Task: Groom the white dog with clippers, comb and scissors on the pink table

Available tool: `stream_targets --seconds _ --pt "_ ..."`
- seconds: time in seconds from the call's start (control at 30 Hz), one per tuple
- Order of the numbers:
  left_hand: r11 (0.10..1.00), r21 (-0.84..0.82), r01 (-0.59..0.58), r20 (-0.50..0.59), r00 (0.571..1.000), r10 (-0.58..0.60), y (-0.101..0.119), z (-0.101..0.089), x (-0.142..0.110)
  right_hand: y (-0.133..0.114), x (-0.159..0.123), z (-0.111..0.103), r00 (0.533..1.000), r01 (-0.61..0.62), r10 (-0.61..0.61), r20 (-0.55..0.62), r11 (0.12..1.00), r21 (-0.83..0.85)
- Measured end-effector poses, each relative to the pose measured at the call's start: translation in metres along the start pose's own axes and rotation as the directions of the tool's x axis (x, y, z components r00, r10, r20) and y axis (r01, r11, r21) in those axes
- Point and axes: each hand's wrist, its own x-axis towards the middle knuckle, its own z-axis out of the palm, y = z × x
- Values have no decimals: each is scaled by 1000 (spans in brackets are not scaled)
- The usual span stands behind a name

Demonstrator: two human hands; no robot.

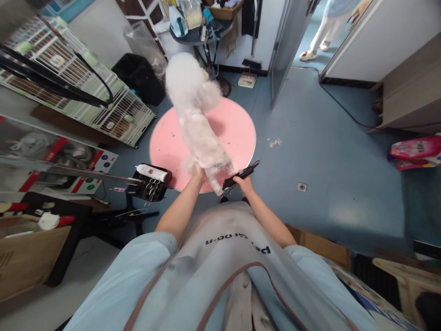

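Note:
A fluffy white dog (200,133) stands on a round pink grooming table (237,122), its head end away from me. Its back looks clipped short, while the head is full and round. At its rear left, my left hand (199,172) is closed around a hind leg, the fingers partly hidden by fur. My right hand (244,184) grips a black hair clipper (244,173), whose blade end is close beside the other hind leg (216,183). Whether the blade touches the fur, I cannot tell.
Left of the table, a black tool holder (139,191) carries a white clipper (151,173) and scissors (153,186). White cages (89,87) and a black bin (138,76) stand farther back. Hair clippings (274,143) lie on the floor; a person's legs (322,37) show beyond the door (284,50).

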Motion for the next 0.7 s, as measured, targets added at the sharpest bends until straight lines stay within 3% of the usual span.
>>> stream_targets --seconds 0.07,0.2,0.3,0.43,0.57,0.63,0.7 --pt "1000 -4 -4 5 1000 4 -2 -1 0 -5 -5 3 995 45 -45 -84 999 -2" --pt "1000 -7 -13 3 1000 14 -4 -1 1 -1 -21 19 977 182 -189 -97 981 -71" --pt "1000 1 -24 -42 999 24 -4 -2 0 13 -38 23 977 154 -172 -125 978 -138" --pt "1000 17 -18 -62 998 19 -3 -1 -2 20 -56 13 985 101 -125 -120 978 -182" --pt "1000 23 -21 -44 999 22 -3 3 -6 9 -67 15 939 191 -216 -268 974 -119" --pt "999 24 -27 -45 999 28 -4 5 -5 9 -73 23 935 221 -246 -255 968 -122" --pt "998 36 -49 -62 997 51 -5 5 -2 17 -79 31 955 214 -241 -172 963 -165"
